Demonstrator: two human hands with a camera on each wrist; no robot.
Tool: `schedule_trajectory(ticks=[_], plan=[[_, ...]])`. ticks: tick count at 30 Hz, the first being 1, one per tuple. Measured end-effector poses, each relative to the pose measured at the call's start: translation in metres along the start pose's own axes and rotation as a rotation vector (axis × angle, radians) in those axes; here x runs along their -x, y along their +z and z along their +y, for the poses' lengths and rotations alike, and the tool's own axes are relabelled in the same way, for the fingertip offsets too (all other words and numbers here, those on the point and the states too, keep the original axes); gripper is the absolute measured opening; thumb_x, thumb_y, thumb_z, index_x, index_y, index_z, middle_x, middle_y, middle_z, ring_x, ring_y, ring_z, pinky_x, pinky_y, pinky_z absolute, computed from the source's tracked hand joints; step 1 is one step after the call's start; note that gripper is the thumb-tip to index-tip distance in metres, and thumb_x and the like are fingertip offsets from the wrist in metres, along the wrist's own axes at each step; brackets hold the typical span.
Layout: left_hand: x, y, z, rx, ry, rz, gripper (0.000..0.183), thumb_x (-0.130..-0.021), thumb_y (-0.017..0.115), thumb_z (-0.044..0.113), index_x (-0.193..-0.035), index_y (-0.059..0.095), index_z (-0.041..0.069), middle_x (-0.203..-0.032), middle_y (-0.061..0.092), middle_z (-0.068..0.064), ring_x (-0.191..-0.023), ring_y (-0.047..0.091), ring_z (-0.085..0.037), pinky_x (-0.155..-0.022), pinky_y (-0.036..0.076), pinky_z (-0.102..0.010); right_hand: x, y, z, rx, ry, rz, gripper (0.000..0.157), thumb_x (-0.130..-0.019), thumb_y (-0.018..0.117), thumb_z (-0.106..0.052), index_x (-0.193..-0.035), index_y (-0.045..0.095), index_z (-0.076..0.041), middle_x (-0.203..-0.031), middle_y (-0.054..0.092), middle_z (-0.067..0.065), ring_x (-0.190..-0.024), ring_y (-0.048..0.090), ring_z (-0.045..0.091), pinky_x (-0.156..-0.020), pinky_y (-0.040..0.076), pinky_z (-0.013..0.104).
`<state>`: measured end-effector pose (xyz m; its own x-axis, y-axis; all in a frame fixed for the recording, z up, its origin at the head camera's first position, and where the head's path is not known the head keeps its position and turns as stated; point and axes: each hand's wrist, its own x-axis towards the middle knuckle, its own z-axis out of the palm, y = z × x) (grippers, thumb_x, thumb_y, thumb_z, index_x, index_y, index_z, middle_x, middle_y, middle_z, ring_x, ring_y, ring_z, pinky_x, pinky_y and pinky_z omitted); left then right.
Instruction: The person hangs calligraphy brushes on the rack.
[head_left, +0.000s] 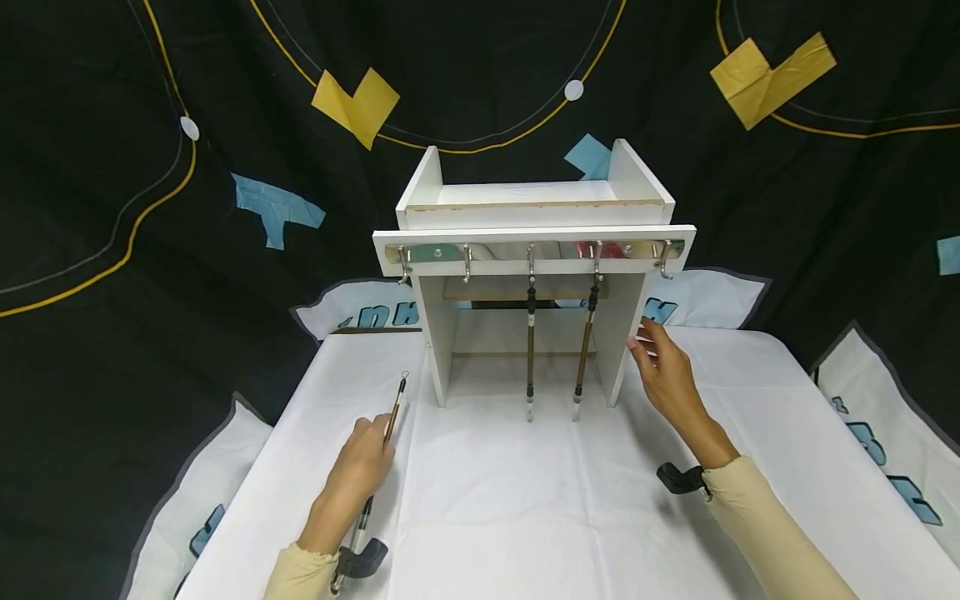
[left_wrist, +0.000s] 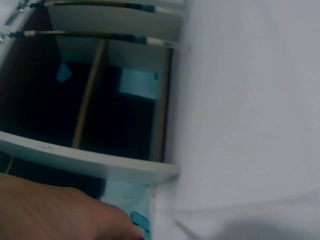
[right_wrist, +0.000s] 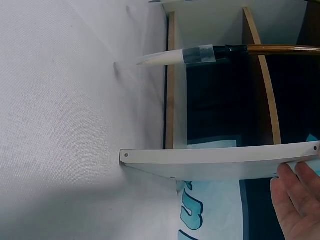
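My left hand (head_left: 356,467) grips a calligraphy brush (head_left: 393,412) with a brown handle and a small loop at its upper end, left of a white wooden rack (head_left: 536,217). In the left wrist view, only the back of the left hand (left_wrist: 65,212) shows and the brush is hidden. My right hand (head_left: 667,379) rests its fingertips against the rack's right side panel (right_wrist: 220,156), fingers loosely bent. Two more brushes, one in the middle (head_left: 530,342) and one to its right (head_left: 587,342), hang bristles down from the hook rail (head_left: 495,268).
Several metal hooks line the rail; the outer left hook (head_left: 404,263) bears no brush. White cloth (head_left: 495,500) covers the table. Behind stands a black curtain (head_left: 480,50) with cords, yellow tape (head_left: 356,104) and blue tape (head_left: 276,207).
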<state>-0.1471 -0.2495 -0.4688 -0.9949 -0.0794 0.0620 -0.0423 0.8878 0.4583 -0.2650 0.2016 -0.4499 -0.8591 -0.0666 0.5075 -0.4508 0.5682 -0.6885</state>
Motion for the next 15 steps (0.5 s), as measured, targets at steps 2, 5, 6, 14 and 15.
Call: schedule_trajectory(ticks=[2,5,6,14,15], plan=[[0.002,-0.004,0.005,0.007,0.022,0.034,0.043,-0.098,0.059,-0.003,-0.141,0.057,-0.010,-0.105,0.059,-0.024,-0.080,0.062,-0.029,-0.069,0.059,-0.047,0.000,0.000,0.000,-0.001,0.003,0.001,0.048,-0.112,0.054,-0.019,-0.154,0.044,0.003,-0.139,0.061,0.032,-0.123,0.064,0.050,-0.099,0.056,0.065],[0.006,-0.010,0.012,0.013,0.051,0.082,0.044,-0.098,0.060,-0.003,-0.141,0.058,-0.008,-0.105,0.060,-0.022,-0.082,0.063,-0.029,-0.071,0.058,-0.046,0.000,0.000,0.000,-0.004,0.006,0.001,0.048,-0.112,0.054,-0.019,-0.154,0.044,0.003,-0.139,0.061,0.032,-0.123,0.064,0.050,-0.100,0.055,0.065],[0.007,-0.012,0.014,0.015,0.059,0.097,0.044,-0.098,0.060,-0.003,-0.142,0.058,-0.008,-0.105,0.060,-0.022,-0.082,0.063,-0.029,-0.071,0.058,-0.046,0.000,0.000,0.000,-0.005,0.006,0.001,0.048,-0.112,0.054,-0.019,-0.154,0.044,0.003,-0.139,0.061,0.031,-0.123,0.064,0.050,-0.100,0.055,0.065],[0.018,-0.027,0.036,0.059,0.086,0.168,0.047,-0.101,0.061,0.001,-0.148,0.056,-0.001,-0.112,0.061,-0.020,-0.086,0.064,-0.028,-0.069,0.055,-0.039,0.000,0.000,-0.001,-0.005,0.003,0.005,0.048,-0.112,0.054,-0.019,-0.154,0.044,0.003,-0.138,0.061,0.032,-0.123,0.064,0.050,-0.099,0.056,0.065],[0.020,-0.029,0.039,0.065,0.090,0.176,0.048,-0.101,0.061,0.001,-0.148,0.056,0.000,-0.112,0.061,-0.019,-0.086,0.064,-0.028,-0.068,0.054,-0.038,0.000,0.001,-0.001,-0.005,0.004,0.004,0.048,-0.112,0.054,-0.019,-0.154,0.044,0.003,-0.139,0.061,0.032,-0.123,0.064,0.050,-0.099,0.056,0.065]])
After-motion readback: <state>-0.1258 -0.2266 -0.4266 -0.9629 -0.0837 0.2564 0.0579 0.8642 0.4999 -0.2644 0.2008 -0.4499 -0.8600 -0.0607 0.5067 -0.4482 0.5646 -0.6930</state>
